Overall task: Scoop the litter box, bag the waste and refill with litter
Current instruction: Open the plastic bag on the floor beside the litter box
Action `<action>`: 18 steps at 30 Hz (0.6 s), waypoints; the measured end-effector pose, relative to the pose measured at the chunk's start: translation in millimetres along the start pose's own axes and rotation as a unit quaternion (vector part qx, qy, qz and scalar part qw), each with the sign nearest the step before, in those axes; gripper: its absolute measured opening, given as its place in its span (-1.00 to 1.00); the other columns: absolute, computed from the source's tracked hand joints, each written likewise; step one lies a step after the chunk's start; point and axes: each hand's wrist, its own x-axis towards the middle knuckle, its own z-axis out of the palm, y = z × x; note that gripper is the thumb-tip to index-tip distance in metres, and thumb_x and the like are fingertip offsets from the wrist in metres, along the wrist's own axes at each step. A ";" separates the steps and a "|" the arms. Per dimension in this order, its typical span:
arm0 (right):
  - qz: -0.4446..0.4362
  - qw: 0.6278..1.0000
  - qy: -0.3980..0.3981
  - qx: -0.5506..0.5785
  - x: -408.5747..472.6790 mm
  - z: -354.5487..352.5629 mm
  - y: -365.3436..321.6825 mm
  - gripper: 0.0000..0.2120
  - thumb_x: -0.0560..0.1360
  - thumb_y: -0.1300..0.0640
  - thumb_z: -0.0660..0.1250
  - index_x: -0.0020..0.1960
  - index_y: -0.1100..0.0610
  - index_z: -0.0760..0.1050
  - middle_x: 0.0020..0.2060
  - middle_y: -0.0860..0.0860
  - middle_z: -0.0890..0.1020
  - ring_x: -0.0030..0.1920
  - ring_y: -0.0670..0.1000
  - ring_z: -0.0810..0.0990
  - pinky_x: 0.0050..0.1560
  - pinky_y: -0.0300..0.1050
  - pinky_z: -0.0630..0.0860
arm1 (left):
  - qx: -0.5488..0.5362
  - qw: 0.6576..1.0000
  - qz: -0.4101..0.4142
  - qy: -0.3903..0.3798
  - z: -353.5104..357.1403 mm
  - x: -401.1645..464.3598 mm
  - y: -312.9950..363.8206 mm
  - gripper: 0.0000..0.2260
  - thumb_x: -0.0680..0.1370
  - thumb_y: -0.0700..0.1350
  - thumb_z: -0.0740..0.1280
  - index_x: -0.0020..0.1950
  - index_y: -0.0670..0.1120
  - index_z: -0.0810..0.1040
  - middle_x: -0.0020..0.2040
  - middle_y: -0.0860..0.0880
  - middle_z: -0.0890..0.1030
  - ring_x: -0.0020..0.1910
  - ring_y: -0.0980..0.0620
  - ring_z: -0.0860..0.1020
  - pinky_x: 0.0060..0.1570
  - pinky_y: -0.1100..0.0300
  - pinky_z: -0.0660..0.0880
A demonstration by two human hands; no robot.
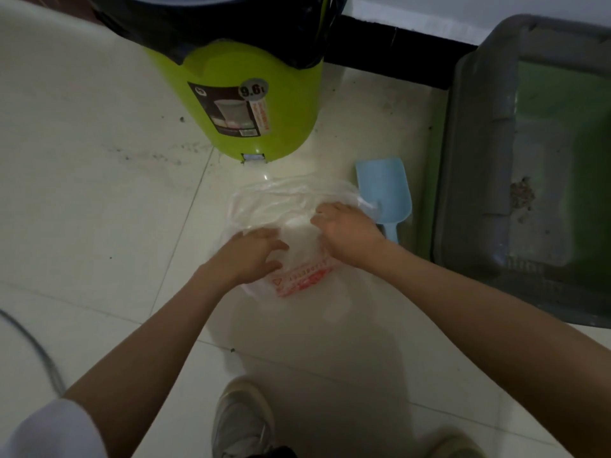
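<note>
Head view, looking down at a pale tiled floor (99, 193). A translucent white plastic bag (291, 206) with red print near its closer edge lies on the tiles, directly in front of a lime-green pedal bin (264, 104). The bin is lined with a black bin liner (215, 31) folded over its rim; its label reads "9.6 L".

Left hand (254, 251): on the near-left part of the bag, fingers curled into the plastic, thumb pointing toward the right hand. It appears to grip a fold of the film.

Right hand (345, 226): on the right part of the bag, knuckles up, fingers curled down into the plastic, gripping it. The two hands are near each other, not touching.

A light-blue litter scoop (385, 190) lies flat on the floor just right of the bag, handle toward the camera; the bag's edge touches or overlaps its left side.

Grey litter box (472, 153) sits at the right, against the dark skirting board. A small patch of brownish litter (522, 195) lies inside it.

A grey shoe (241, 421) is at the bottom centre.
</note>
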 end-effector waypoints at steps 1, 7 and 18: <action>-0.008 0.997 0.071 -0.003 -3.7 -3.7 -1.1 -0.73 0.49 0.20 0.14 0.08 0.24 0.54 0.06 0.19 0.56 0.04 0.18 0.55 0.01 0.04 0.48 | -0.001 0.999 -0.008 0.033 0.5 -2.5 -1.9 -0.62 0.54 0.05 0.25 0.37 0.09 0.39 0.47 0.00 0.29 0.44 0.02 0.25 0.39 -0.01 0.24; 0.092 0.943 0.297 0.117 -35.5 -10.5 -2.4 -0.76 0.28 0.42 0.23 -0.09 0.30 0.55 -0.22 0.20 0.56 -0.25 0.22 0.54 -0.27 0.00 0.47 | -0.047 0.985 -0.161 0.041 4.2 -17.7 -5.5 -0.44 0.55 0.18 0.17 0.50 0.11 0.09 0.54 -0.08 0.01 0.51 -0.14 0.00 0.37 -0.16 0.18; 0.473 0.834 0.132 0.250 -46.2 27.9 -6.0 -0.34 0.52 0.30 0.19 0.49 0.37 -0.07 0.43 0.26 0.16 0.38 0.20 0.29 0.35 -0.09 0.29 | -0.019 0.997 -0.072 -0.025 17.0 -2.3 29.5 -0.45 0.57 0.24 0.03 0.51 0.18 -0.07 0.55 -0.01 -0.17 0.52 -0.09 -0.16 0.44 -0.22 -0.08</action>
